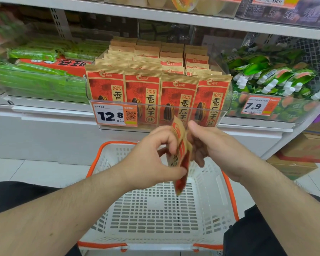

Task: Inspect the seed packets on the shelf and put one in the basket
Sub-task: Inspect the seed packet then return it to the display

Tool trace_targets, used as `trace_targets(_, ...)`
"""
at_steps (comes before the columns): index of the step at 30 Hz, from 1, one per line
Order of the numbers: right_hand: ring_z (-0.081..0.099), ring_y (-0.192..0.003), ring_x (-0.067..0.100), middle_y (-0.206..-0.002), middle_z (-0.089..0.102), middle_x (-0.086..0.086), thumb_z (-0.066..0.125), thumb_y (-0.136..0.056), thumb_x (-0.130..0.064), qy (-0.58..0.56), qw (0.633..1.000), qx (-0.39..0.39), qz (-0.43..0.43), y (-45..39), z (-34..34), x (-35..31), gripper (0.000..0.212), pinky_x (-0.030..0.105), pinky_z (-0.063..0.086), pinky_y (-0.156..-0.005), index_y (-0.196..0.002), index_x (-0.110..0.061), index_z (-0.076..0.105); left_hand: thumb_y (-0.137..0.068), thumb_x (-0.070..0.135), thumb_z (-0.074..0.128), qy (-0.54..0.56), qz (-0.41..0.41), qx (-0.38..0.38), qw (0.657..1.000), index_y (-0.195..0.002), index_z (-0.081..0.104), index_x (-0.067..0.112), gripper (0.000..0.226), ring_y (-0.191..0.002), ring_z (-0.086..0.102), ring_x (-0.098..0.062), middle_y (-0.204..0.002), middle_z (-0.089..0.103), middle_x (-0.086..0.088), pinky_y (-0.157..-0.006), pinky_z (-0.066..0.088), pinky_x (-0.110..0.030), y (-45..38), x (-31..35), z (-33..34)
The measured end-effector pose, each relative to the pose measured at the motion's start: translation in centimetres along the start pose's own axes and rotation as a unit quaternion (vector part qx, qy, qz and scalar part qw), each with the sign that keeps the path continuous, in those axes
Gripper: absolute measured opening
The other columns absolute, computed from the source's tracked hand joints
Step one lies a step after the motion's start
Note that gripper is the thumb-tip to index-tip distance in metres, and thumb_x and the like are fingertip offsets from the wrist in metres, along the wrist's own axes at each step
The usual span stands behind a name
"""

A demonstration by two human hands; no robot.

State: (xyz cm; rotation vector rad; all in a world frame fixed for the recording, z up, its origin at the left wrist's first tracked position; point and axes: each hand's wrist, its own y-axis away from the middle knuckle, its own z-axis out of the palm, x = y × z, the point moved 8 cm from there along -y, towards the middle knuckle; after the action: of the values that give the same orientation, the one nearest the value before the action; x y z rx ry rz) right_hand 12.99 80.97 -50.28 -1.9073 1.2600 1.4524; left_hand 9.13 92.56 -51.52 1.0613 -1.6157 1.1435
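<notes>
both hands pinch one seed packet (181,156) edge-on above the basket (100,159), its long axis near upright, the left hand (151,159) low on its lower half, the right hand (209,143) on its upper part.

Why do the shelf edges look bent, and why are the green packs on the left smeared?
Head view: the wide-angle lens bows the shelf; the green packs blur near the frame edge, while the front seed packets stay sharp; even light, faint glare on their clear bin.
</notes>
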Motion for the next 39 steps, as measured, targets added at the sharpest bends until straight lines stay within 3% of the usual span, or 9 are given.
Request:
trace_targets(2,0.056,-0.073,0.015,-0.075,0.063,-0.005,0.045,-0.087,-0.065,0.022,1.000,-0.013,-0.001,0.0,0.0,0.1,0.049,0.033,0.044,-0.077,-0.067,-0.027,0.069,-0.053,0.017,0.081,0.124,-0.051,0.041,0.990,-0.071,0.051,0.025,0.036,-0.092,0.064,-0.037,-0.092,0.067,-0.013,-0.089,0.055,-0.044,-0.1,-0.6,-0.6)
trace_targets(4,0.060,-0.085,0.011,-0.084,0.067,-0.010,0.055,-0.072,-0.068,0.039,0.998,-0.054,-0.001,0.2,0.3,0.0,0.043,0.032,0.044,-0.087,-0.075,-0.027,0.066,-0.048,0.015,0.081,0.215,-0.099,0.076,0.969,-0.084,0.054,0.014,0.045,-0.082,0.066,-0.029,-0.089,0.069,-0.010,-0.077,0.059,-0.040,-0.3,-1.2,-1.1)
trace_targets(8,0.061,-0.081,0.019,-0.092,0.065,0.015,0.078,-0.060,-0.045,0.021,0.993,-0.113,0.006,0.9,1.0,0.1,0.053,0.039,0.046,-0.079,-0.092,-0.014,0.049,-0.064,0.014,0.080,0.341,-0.148,0.117,0.921,-0.112,0.051,0.015,0.056,-0.077,0.068,-0.022,-0.083,0.067,-0.008,-0.068,0.059,-0.039,-0.5,-1.1,-1.8)
trace_targets(11,0.064,-0.071,0.025,-0.079,0.067,0.020,0.083,-0.077,-0.019,-0.013,0.997,-0.078,0.018,0.9,1.2,-0.2,0.041,0.038,0.051,-0.067,-0.092,-0.011,0.047,-0.065,0.034,0.075,0.335,-0.208,0.108,0.913,-0.112,0.050,0.017,0.055,-0.087,0.069,-0.027,-0.083,0.069,-0.008,-0.082,0.059,-0.049,0.0,-1.8,-1.2)
trace_targets(13,0.062,-0.063,0.023,-0.069,0.067,0.009,0.079,-0.077,-0.033,-0.020,0.998,-0.061,0.027,0.8,1.3,-0.2,0.042,0.036,0.048,-0.060,-0.092,-0.011,0.047,-0.064,0.038,0.075,0.329,-0.258,0.084,0.904,-0.108,0.055,0.014,0.054,-0.091,0.070,-0.030,-0.091,0.070,-0.012,-0.092,0.056,-0.052,0.5,-2.3,-0.1)
trace_targets(19,0.060,-0.060,0.020,-0.065,0.065,0.001,0.066,-0.065,-0.060,0.022,0.995,-0.078,0.052,1.1,1.4,0.3,0.064,0.040,0.048,-0.066,-0.101,-0.009,0.053,-0.089,0.029,0.063,0.406,-0.354,0.124,0.833,-0.076,0.060,0.008,0.026,-0.070,0.071,-0.027,-0.080,0.066,-0.016,-0.067,0.063,-0.038,1.7,-3.6,0.9)
trace_targets(24,0.066,-0.068,0.024,-0.072,0.062,0.008,0.079,-0.072,-0.052,0.017,0.994,-0.091,0.057,1.0,1.0,0.6,0.055,0.038,0.051,-0.068,-0.105,-0.015,0.057,-0.090,0.034,0.060,0.447,-0.380,0.130,0.799,-0.108,0.060,0.000,0.039,-0.090,0.072,-0.033,-0.110,0.070,-0.027,-0.071,0.063,-0.040,1.8,-4.0,1.2)
trace_targets(28,0.067,-0.076,0.030,-0.081,0.063,0.013,0.075,-0.066,-0.041,0.025,0.992,-0.112,0.046,1.1,0.6,0.5,0.055,0.039,0.055,-0.073,-0.114,-0.019,0.058,-0.091,0.037,0.057,0.457,-0.386,0.130,0.791,-0.137,0.050,-0.007,0.064,-0.080,0.073,-0.030,-0.116,0.068,-0.028,-0.066,0.063,-0.038,1.9,-3.9,1.3)
trace_targets(39,0.072,-0.085,0.023,-0.115,0.063,0.027,0.069,-0.085,0.001,0.021,0.983,-0.177,0.033,1.7,0.2,0.7,0.051,0.032,0.059,-0.080,-0.129,-0.018,0.053,-0.091,0.040,0.054,0.437,-0.397,0.131,0.797,-0.141,0.048,-0.002,0.065,-0.079,0.073,-0.029,-0.115,0.069,-0.024,-0.059,0.061,-0.033,2.1,-3.9,1.3)
